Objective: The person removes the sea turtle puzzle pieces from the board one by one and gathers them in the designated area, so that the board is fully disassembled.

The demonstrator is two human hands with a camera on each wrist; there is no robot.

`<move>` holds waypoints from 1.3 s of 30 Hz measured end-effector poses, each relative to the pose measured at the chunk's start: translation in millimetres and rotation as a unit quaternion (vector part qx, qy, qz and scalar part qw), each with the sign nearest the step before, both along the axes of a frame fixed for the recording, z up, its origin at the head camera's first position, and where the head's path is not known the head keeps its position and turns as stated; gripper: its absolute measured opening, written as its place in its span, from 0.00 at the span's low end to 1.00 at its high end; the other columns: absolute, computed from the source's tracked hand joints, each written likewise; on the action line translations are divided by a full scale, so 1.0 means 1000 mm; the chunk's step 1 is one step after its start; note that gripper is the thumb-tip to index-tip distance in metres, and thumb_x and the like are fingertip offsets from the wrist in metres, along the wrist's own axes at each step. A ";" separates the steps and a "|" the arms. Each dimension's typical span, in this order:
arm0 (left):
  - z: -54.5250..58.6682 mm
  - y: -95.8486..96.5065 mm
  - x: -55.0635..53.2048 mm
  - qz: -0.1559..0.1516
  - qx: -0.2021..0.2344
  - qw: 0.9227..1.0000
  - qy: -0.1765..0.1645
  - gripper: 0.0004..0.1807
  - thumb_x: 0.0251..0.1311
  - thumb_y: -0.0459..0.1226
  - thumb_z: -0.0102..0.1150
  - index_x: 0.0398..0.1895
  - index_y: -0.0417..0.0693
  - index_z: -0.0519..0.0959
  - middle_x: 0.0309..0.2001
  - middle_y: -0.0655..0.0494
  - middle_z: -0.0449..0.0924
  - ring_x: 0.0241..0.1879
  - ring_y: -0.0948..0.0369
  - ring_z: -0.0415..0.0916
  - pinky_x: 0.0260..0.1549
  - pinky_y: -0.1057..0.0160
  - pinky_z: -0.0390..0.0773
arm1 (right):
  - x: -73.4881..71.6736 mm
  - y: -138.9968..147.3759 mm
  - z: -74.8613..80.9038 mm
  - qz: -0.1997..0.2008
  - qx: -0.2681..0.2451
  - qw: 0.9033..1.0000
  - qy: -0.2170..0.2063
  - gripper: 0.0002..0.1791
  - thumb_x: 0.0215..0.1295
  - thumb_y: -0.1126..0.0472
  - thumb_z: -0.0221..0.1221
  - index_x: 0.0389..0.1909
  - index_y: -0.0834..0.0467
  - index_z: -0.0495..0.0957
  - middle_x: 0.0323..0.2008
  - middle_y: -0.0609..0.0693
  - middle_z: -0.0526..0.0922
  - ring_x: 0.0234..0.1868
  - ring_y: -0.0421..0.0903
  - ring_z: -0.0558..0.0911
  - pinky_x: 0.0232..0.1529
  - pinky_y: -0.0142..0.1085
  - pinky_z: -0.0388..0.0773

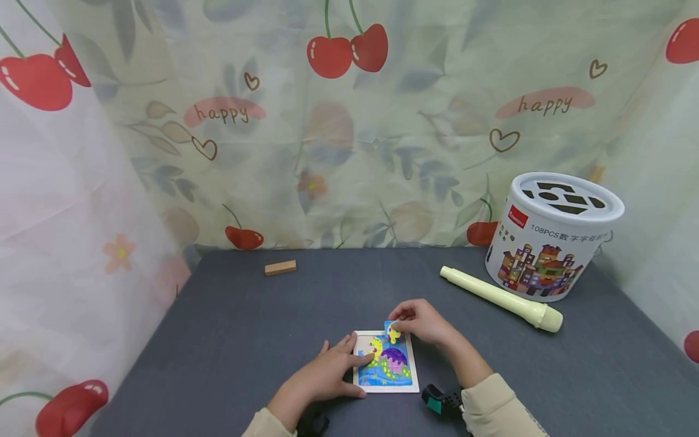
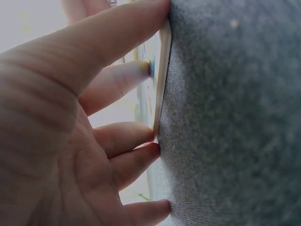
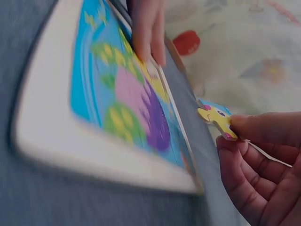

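Observation:
A jigsaw puzzle [image 1: 391, 364] of a sea scene lies in a white-rimmed tray [image 1: 386, 389] on the table, with part of its upper area bare of pieces. My left hand [image 1: 327, 370] rests along the tray's left side, fingers spread. Its thumb is at the lower-left corner and one fingertip touches the picture. Between thumb and fingers, my right hand [image 1: 423, 321] pinches a puzzle piece [image 3: 217, 118]. That piece is blue with a yellow face, a dark eye and pink spots, held just over the tray's top edge. Fingers hide part of it.
A wooden block [image 1: 280, 267] lies at the back left. Toward the right is a pale yellow toy microphone [image 1: 502, 297], beside a white tub [image 1: 546, 243] with a slotted lid. A dark strap [image 1: 441, 400] sits at my right wrist. Printed cloth [image 1: 360, 182] hangs behind the table.

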State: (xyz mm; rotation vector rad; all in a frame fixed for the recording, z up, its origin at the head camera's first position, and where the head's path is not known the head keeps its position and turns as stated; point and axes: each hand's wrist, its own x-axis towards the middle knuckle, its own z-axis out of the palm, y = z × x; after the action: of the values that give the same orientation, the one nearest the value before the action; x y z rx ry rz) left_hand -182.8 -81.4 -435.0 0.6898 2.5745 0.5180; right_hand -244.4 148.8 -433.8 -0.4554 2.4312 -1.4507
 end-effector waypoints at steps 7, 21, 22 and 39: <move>-0.004 0.002 0.000 -0.008 -0.005 1.000 0.014 0.35 0.49 0.54 0.65 0.63 0.64 0.69 0.71 0.53 0.56 0.72 0.51 0.49 0.64 0.35 0.50 | -0.001 0.029 -0.002 -0.023 0.013 1.000 -0.016 0.11 0.60 0.64 0.60 0.39 0.66 0.80 0.30 0.52 0.80 0.29 0.42 0.77 0.34 0.36 0.80; 0.000 0.001 0.002 -0.018 0.011 1.000 0.013 0.36 0.49 0.52 0.66 0.64 0.62 0.68 0.72 0.52 0.56 0.72 0.50 0.49 0.65 0.38 0.52 | -0.001 0.056 -0.010 -0.042 -0.005 0.999 -0.028 0.13 0.59 0.63 0.61 0.39 0.71 0.78 0.27 0.48 0.81 0.28 0.39 0.78 0.31 0.34 0.79; 0.000 0.000 0.002 -0.018 0.013 1.000 0.012 0.36 0.49 0.52 0.66 0.64 0.62 0.68 0.72 0.52 0.56 0.72 0.50 0.49 0.65 0.39 0.52 | -0.001 0.057 -0.010 -0.041 -0.006 0.999 -0.026 0.14 0.59 0.63 0.61 0.39 0.71 0.78 0.27 0.48 0.81 0.28 0.39 0.78 0.31 0.34 0.79; 0.002 0.001 0.003 -0.013 0.012 1.000 0.005 0.36 0.49 0.52 0.66 0.64 0.62 0.68 0.72 0.52 0.55 0.72 0.51 0.48 0.66 0.39 0.51 | -0.002 0.063 -0.019 -0.081 0.050 0.995 0.011 0.09 0.56 0.64 0.63 0.33 0.67 0.80 0.22 0.47 0.77 0.21 0.39 0.71 0.20 0.31 0.71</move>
State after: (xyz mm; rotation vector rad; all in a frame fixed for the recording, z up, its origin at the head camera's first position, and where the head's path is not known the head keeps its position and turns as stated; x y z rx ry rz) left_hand -180.1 -80.6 -433.3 0.7338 2.5686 0.5395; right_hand -246.1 211.9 -452.9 -0.2579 2.5972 -1.3831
